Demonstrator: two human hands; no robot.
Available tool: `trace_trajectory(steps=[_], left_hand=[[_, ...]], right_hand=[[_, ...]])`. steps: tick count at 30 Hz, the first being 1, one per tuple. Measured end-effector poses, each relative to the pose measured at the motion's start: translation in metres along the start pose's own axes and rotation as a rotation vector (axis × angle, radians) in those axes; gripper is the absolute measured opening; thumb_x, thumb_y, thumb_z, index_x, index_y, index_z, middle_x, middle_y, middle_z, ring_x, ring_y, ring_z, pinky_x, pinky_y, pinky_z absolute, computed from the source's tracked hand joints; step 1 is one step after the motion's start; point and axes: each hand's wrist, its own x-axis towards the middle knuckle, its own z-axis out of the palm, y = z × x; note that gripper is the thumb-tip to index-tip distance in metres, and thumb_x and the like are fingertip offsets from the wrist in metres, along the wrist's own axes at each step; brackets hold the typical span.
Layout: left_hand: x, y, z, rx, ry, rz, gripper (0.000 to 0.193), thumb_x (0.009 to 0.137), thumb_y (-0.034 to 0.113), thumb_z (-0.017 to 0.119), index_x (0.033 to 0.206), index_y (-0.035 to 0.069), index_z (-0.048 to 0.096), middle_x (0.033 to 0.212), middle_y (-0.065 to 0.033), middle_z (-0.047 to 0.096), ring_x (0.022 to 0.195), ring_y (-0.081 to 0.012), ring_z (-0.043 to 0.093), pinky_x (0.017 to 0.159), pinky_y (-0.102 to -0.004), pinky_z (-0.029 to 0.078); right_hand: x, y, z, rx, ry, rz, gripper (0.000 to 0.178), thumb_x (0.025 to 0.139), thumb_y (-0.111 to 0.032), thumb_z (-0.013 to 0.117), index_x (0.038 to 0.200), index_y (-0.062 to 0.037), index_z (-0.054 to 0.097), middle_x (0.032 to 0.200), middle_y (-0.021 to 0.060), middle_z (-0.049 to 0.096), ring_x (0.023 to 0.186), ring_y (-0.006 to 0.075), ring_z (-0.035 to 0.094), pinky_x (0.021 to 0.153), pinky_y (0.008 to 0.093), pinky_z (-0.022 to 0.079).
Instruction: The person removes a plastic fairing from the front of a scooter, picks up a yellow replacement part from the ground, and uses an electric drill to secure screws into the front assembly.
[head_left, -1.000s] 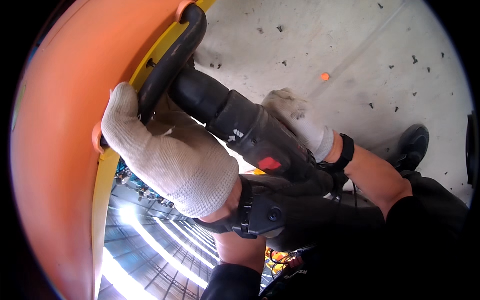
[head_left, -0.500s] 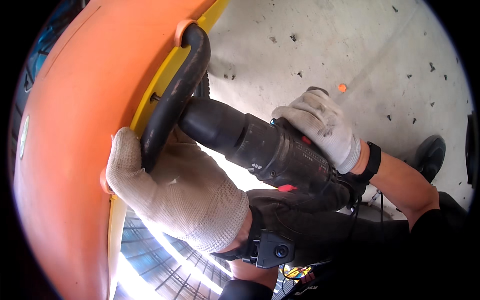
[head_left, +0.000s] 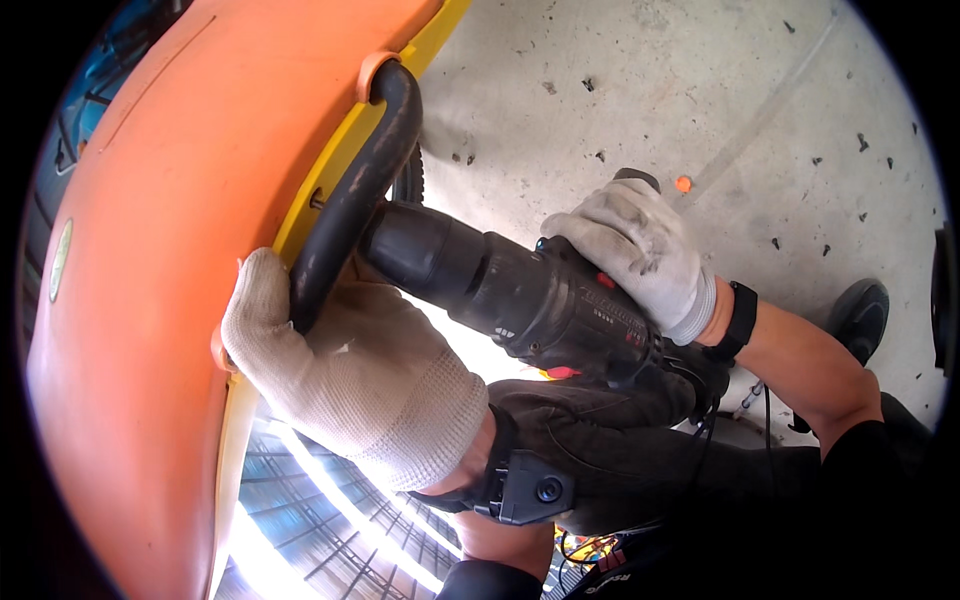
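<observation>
Left: white knit-gloved left hand point(head_left: 360, 385) crooks round a curved black tubular bar point(head_left: 362, 175), fingers hidden, closure unclear.
Right: soiled white-gloved right hand point(head_left: 640, 250) closes around a black cylindrical power tool point(head_left: 570, 310).
Tool nose point(head_left: 400, 240): just beside the bar.

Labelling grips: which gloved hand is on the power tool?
The right hand, over the power tool; the left hand is instead at the black bar's lower end.

Gloved hands point(head_left: 350, 380) point(head_left: 640, 255), right gripping black power drill point(head_left: 525, 295), left at curved black bar point(head_left: 352, 205)
</observation>
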Motion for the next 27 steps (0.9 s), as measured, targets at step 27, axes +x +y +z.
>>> trace_trajectory(steps=[27], left_hand=[[-0.006,0.002,0.004,-0.051,-0.067,-0.008,0.038,0.093,0.02,0.057,0.117,-0.008,0.05,0.101,-0.0266,0.064,0.083,-0.0321,0.07,0.076,-0.037,0.063]], right_hand=[[-0.018,-0.034,0.019,0.461,-0.045,0.231,0.039,0.081,-0.02,0.069,0.118,-0.0086,0.062,0.092,0.0026,0.065,0.09,0.023,0.064,0.091,0.0377,0.045]])
